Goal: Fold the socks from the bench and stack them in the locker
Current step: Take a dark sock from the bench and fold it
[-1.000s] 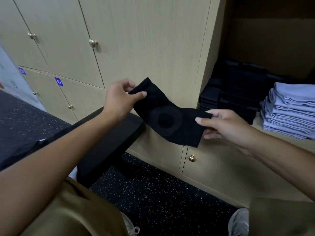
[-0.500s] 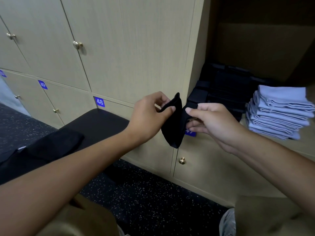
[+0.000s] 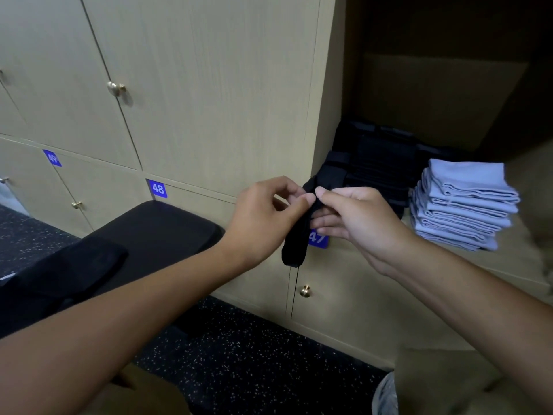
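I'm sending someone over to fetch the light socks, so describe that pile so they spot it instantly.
Find the open locker at the right end of the wooden locker wall. On its shelf, the stack of folded pale blue socks sits to the right of the black folded socks; it is the only light-coloured pile there.

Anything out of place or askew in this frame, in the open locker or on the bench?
Nothing stands out. Both hands, left hand and right hand, pinch the folded black sock. In the open locker the black stack and blue stack look tidy. Dark items lie on the bench.
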`<action>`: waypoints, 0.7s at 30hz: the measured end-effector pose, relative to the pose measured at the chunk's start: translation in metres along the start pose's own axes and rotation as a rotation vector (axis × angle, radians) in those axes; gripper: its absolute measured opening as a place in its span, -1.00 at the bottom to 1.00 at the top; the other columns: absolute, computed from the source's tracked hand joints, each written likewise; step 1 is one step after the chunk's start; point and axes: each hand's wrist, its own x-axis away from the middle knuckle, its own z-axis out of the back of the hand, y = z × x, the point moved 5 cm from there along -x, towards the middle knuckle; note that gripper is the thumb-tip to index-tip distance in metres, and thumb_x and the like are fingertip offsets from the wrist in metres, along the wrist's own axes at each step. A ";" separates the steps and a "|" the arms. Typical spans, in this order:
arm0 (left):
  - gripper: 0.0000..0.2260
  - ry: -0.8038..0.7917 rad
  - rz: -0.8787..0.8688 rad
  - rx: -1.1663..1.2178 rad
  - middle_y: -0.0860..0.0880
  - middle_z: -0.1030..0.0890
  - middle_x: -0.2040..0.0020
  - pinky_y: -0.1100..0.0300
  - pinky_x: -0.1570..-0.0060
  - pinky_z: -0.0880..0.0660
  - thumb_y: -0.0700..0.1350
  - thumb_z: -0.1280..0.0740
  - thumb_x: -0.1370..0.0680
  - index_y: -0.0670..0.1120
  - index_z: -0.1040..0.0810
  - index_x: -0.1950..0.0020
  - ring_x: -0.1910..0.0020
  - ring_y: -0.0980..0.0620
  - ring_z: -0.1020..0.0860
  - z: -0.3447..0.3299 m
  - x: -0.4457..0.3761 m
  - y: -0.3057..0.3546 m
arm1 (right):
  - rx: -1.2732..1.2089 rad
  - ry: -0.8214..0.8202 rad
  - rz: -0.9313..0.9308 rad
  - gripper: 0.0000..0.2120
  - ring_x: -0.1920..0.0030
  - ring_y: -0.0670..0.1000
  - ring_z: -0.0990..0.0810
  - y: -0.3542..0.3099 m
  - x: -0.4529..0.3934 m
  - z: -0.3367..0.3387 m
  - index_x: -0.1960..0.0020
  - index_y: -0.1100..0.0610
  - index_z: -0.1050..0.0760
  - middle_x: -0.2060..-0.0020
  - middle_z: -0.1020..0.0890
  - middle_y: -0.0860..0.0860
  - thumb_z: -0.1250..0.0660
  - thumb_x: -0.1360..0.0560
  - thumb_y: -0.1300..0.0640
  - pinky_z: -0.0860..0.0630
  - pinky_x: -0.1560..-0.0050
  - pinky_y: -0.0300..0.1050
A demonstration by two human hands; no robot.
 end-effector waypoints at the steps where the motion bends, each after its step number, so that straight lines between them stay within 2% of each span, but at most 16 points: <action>1: -0.87 -0.022 0.014 0.022 0.02 -0.65 0.18 0.18 0.19 -0.57 0.05 -0.45 -0.55 0.00 -0.66 0.05 0.22 0.04 -0.63 -0.001 0.001 0.003 | -0.022 0.001 -0.009 -0.72 0.20 0.04 -0.73 -0.001 0.001 0.001 0.04 0.21 -0.67 0.30 -0.71 0.06 -0.30 -0.65 0.04 -0.67 -0.02 -0.03; 3: -0.78 -0.073 0.029 0.024 0.05 -0.65 0.12 0.17 0.12 -0.60 0.15 -0.50 -0.47 0.05 -0.65 0.01 0.14 0.06 -0.64 -0.004 0.003 0.008 | -0.066 0.022 -0.029 -0.65 0.18 0.11 -0.72 -0.003 0.000 0.006 0.19 0.15 -0.65 0.33 -0.69 0.10 -0.29 -0.65 -0.03 -0.66 -0.07 0.05; 5: -0.70 -0.111 0.022 -0.001 0.08 -0.65 0.05 0.20 0.09 -0.62 0.16 -0.55 -0.41 0.08 -0.62 -0.05 0.08 0.14 -0.63 -0.009 0.004 0.012 | -0.089 0.066 -0.045 -0.60 0.23 0.12 -0.69 -0.004 -0.002 0.013 0.29 0.10 -0.60 0.34 -0.69 0.13 -0.30 -0.64 -0.08 -0.65 -0.12 0.12; 8: -0.73 -0.080 0.006 0.000 0.08 -0.63 0.00 0.19 0.05 -0.62 -0.04 -0.56 -0.45 0.07 -0.60 -0.09 0.07 0.18 -0.61 -0.015 0.000 0.016 | -0.136 0.072 -0.060 -0.66 0.23 0.07 -0.72 -0.007 -0.002 0.019 0.15 0.13 -0.57 0.27 -0.73 0.14 -0.28 -0.64 -0.10 -0.66 -0.07 0.07; 12: -0.82 -0.018 -0.011 0.044 0.10 -0.67 0.10 0.26 0.09 -0.58 -0.24 -0.42 -0.54 0.06 -0.63 0.00 0.10 0.17 -0.63 -0.014 -0.011 0.024 | -0.135 0.026 -0.057 -0.64 0.09 0.13 -0.75 -0.010 -0.003 0.031 -0.02 0.22 -0.63 0.16 -0.75 0.15 -0.25 -0.66 -0.06 -0.66 -0.06 0.02; 14: -0.85 -0.002 -0.002 0.065 0.10 -0.69 0.16 0.30 0.13 -0.57 -0.25 -0.42 -0.55 0.01 -0.65 0.04 0.14 0.15 -0.64 -0.012 -0.017 0.028 | -0.082 0.028 -0.048 -0.69 0.09 0.10 -0.75 -0.011 -0.003 0.036 -0.04 0.19 -0.64 0.15 -0.75 0.12 -0.26 -0.66 -0.03 -0.67 -0.05 -0.01; 17: -0.92 -0.016 0.021 0.147 0.00 -0.69 0.21 0.20 0.19 -0.61 -0.24 -0.46 -0.53 -0.07 -0.66 0.09 0.17 0.02 -0.67 -0.010 -0.025 0.032 | 0.061 0.126 0.012 -0.86 0.13 -0.04 -0.71 -0.011 -0.006 0.047 -0.09 0.10 -0.62 0.13 -0.74 0.02 -0.36 -0.61 0.06 -0.63 -0.03 -0.07; 19: -0.95 -0.058 0.045 0.215 -0.07 -0.69 0.23 0.16 0.22 -0.60 -0.23 -0.48 -0.52 -0.13 -0.65 0.12 0.18 -0.06 -0.68 -0.012 -0.030 0.034 | 0.153 0.159 0.070 -0.76 0.12 -0.16 -0.68 -0.010 -0.009 0.055 -0.18 0.02 -0.57 0.08 -0.71 -0.06 -0.46 -0.54 0.08 -0.59 0.01 -0.20; 21: -0.92 -0.104 0.075 0.265 -0.11 -0.68 0.24 0.22 0.27 -0.58 -0.20 -0.49 -0.50 -0.17 -0.63 0.13 0.21 -0.05 -0.68 -0.016 -0.034 0.035 | 0.160 0.098 0.080 -0.66 0.04 -0.20 -0.65 -0.008 -0.012 0.061 -0.24 -0.04 -0.54 -0.03 -0.67 -0.09 -0.51 -0.49 0.07 -0.54 0.03 -0.34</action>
